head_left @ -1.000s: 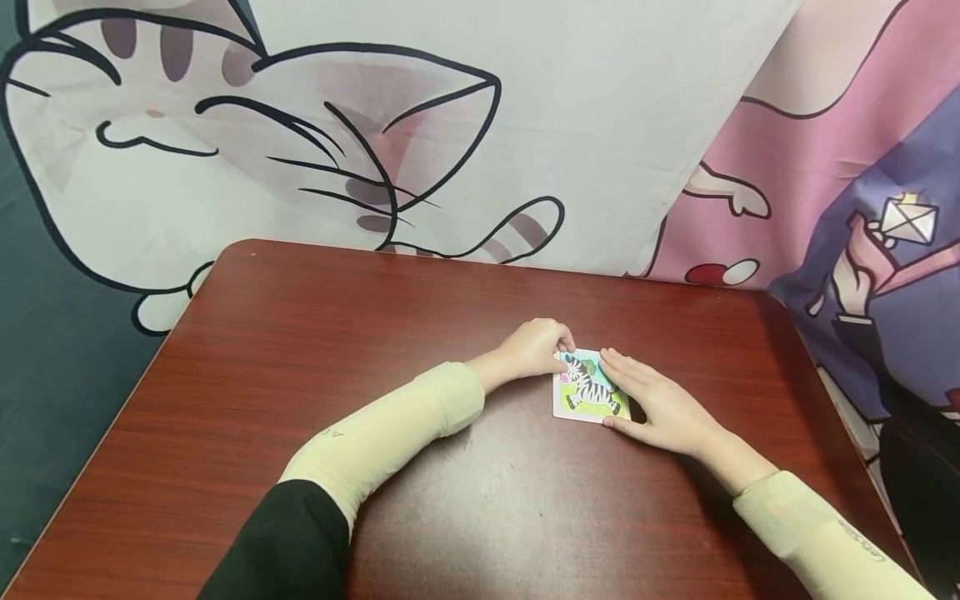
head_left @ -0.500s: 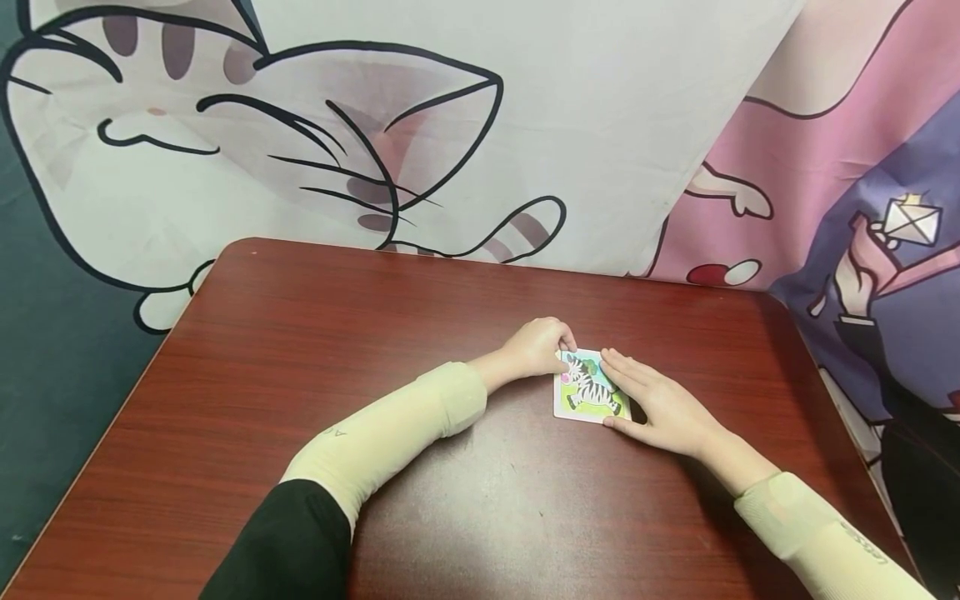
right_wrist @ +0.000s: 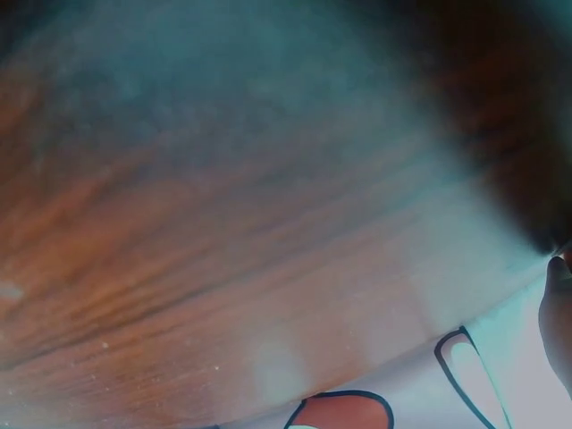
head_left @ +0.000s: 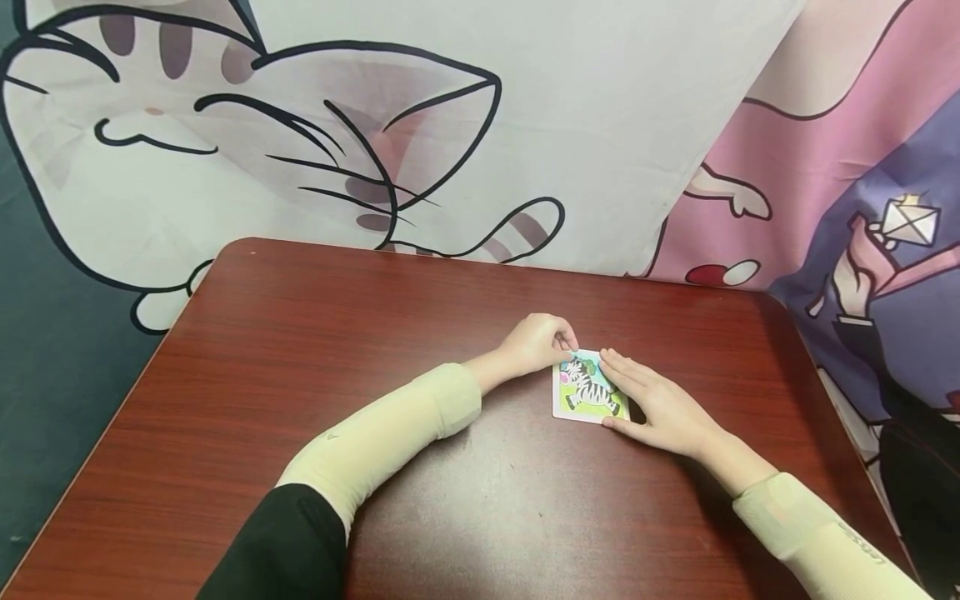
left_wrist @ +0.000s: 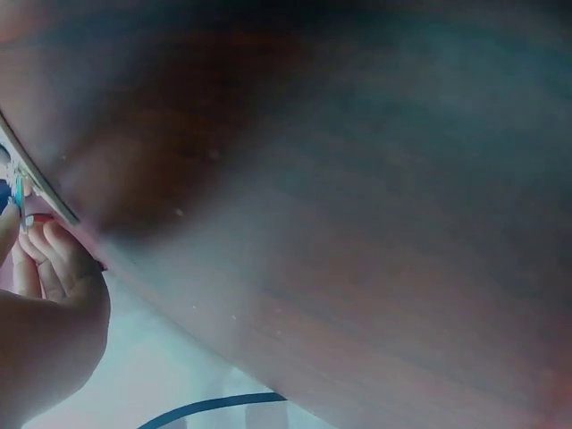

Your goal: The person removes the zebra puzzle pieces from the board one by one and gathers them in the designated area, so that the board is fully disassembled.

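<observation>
A small square picture card (head_left: 588,396) with a zebra on green and blue and a white border lies on the reddish-brown table (head_left: 360,317). At its upper left corner, my left hand (head_left: 536,343) has curled fingers and pinches the corner between thumb and fingertips. In the left wrist view, the left hand (left_wrist: 63,313) shows at the left edge, beside the card's pale edge (left_wrist: 40,174). My right hand (head_left: 663,408) rests with straight fingers over the card's right side, its thumb at the lower right corner. A bit of the right hand (right_wrist: 559,313) shows at the right wrist view's edge.
Behind the table hangs a white cloth (head_left: 600,108) with a cartoon cat. A pink and purple cloth (head_left: 810,158) hangs at the right. A dark shape (head_left: 918,492) stands beyond the table's right edge.
My left hand has shifted slightly up and its thumb has slid up toward the card's top corner. The right hand and the card stay in place.
</observation>
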`<state>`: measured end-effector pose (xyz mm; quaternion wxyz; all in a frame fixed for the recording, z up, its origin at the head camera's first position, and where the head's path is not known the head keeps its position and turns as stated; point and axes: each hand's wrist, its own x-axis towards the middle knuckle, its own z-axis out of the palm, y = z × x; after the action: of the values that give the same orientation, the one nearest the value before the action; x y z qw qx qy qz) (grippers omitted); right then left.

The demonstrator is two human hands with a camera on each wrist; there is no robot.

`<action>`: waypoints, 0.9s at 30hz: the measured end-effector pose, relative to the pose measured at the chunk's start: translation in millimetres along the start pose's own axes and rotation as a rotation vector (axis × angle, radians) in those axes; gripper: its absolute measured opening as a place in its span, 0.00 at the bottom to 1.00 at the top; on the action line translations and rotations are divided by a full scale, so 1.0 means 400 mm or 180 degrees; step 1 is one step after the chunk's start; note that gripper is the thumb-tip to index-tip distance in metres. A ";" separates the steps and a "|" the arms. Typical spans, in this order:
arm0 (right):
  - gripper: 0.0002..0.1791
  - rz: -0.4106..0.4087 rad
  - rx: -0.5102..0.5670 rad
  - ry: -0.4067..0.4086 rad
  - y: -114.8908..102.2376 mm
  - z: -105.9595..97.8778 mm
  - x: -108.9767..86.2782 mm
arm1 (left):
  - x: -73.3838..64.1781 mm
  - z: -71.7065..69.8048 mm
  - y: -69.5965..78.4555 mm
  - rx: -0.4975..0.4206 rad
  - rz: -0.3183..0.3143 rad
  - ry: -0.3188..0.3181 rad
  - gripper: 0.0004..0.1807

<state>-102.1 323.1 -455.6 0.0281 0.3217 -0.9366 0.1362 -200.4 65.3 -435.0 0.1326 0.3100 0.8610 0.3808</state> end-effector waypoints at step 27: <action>0.50 0.0069 -0.0032 -0.0072 -0.003 -0.005 0.002 | -0.150 -0.228 -0.129 -0.0357 -0.0247 0.0232 0.04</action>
<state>-102.1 322.3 -453.4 0.0176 0.3130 -0.9409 0.1281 -218.6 -51.8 -412.1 0.1329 0.2543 0.8539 0.4341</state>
